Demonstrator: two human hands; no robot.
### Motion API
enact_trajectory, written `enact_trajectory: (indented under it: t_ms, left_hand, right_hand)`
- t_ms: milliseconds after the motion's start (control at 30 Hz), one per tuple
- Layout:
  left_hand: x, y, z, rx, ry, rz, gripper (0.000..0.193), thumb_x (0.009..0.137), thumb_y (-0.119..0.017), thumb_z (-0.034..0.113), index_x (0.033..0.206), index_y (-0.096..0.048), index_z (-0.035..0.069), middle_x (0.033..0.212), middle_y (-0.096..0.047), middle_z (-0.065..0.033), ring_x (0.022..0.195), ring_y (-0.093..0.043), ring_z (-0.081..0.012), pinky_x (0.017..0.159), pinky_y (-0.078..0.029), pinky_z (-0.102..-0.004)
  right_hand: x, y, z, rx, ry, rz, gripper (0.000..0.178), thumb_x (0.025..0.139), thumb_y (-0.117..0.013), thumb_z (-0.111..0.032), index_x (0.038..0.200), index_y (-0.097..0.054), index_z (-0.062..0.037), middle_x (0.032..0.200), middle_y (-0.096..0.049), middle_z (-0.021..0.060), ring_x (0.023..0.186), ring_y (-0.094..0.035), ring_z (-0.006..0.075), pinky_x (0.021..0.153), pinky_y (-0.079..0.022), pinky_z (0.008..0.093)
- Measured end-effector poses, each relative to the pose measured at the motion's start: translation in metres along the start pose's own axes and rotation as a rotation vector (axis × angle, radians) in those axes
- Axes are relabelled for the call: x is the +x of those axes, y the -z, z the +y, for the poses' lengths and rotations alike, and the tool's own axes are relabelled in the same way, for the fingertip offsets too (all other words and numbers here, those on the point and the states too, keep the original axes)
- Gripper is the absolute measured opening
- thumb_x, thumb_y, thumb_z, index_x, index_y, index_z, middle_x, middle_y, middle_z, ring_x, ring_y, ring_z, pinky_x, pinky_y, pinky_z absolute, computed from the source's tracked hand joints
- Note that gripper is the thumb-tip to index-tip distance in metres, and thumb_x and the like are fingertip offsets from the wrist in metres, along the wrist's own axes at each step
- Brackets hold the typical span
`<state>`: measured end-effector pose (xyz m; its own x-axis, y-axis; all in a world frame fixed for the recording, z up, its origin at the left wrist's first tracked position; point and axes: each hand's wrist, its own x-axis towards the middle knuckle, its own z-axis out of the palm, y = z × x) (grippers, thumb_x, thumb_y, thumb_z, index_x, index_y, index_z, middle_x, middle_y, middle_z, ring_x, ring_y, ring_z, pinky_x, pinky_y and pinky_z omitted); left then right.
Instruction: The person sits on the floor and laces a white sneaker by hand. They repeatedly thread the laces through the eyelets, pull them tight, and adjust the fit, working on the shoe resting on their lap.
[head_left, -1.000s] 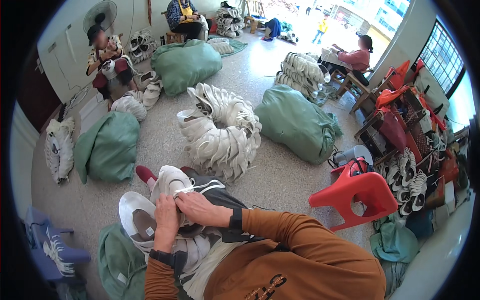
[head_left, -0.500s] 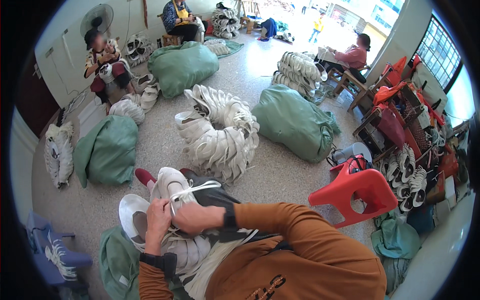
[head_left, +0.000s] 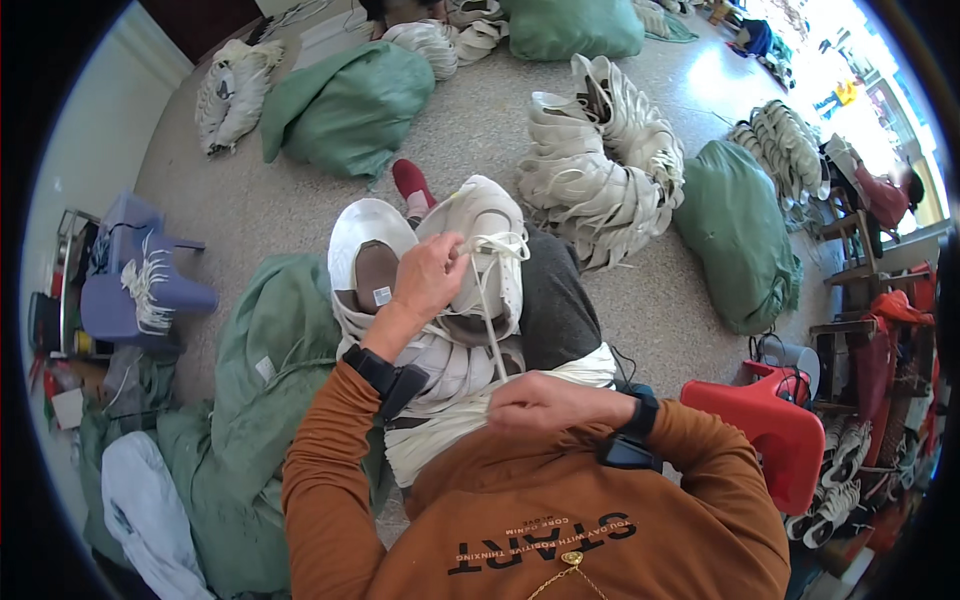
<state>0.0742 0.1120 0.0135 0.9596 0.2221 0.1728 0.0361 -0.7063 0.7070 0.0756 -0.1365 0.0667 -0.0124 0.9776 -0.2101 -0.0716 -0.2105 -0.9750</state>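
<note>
A white shoe (head_left: 490, 215) rests on my lap, its toe pointing away from me. My left hand (head_left: 430, 275) is closed in a pinch at the shoe's lacing, on the left side. From there a white shoelace (head_left: 488, 310) runs taut toward my body, into my closed right hand (head_left: 540, 402) near my waist. Left of this shoe lies another white shoe (head_left: 372, 240) with a brown insole and no lace visible. More white shoes (head_left: 440, 362) are stacked beneath my left wrist. A bundle of white laces (head_left: 425, 452) lies across my lap.
A ring of white shoes (head_left: 600, 190) stands on the floor ahead. Green sacks (head_left: 350, 105) lie around it. A red plastic stool (head_left: 755, 430) is at my right, a blue-purple chair (head_left: 140, 280) with laces at my left. A person (head_left: 885, 195) sits at far right.
My view has turned down and left. My right hand has moved from the shoe back toward my waist, drawing the lace out straight. My left hand stays at the shoe.
</note>
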Motion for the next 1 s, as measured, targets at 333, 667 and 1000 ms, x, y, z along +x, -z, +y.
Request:
enact_trajectory:
  t_ms: [333,667,1000]
  left_hand:
    - [-0.048,-0.004,0.02,0.438,-0.369,0.075,0.009,0.084,-0.065,0.01,0.091,-0.066,0.005,0.119,-0.06,-0.0123,0.119,-0.053,-0.0279,0.113,-0.03,-0.054]
    - [-0.082,0.028,0.075,-0.186,-0.038,0.059,0.007,0.088,-0.068,0.001,0.094,-0.065,-0.001,0.081,-0.065,-0.0118,0.072,-0.065,-0.0256,0.067,-0.05,-0.0342]
    - [-0.114,0.082,0.093,-0.163,-0.008,0.141,0.011,0.087,-0.069,-0.005,0.096,-0.066,0.001,0.081,-0.065,-0.0091,0.066,-0.063,-0.02,0.059,-0.051,-0.0304]
  right_hand:
    - [-0.048,0.049,-0.041,0.079,0.259,0.83,0.028,0.1,-0.056,0.0,0.128,-0.053,0.0056,0.096,-0.07,0.0103,0.089,-0.068,0.0135,0.082,-0.056,0.0284]
    - [0.021,0.042,-0.011,-0.379,0.351,0.958,0.01,0.089,-0.066,-0.002,0.099,-0.067,-0.0028,0.091,-0.07,0.0111,0.089,-0.066,0.0281,0.082,-0.05,0.0361]
    - [0.052,0.01,-0.024,-0.33,0.393,0.725,0.013,0.094,-0.063,-0.003,0.106,-0.061,-0.0008,0.081,-0.066,0.0155,0.068,-0.067,0.0276,0.063,-0.052,0.0354]
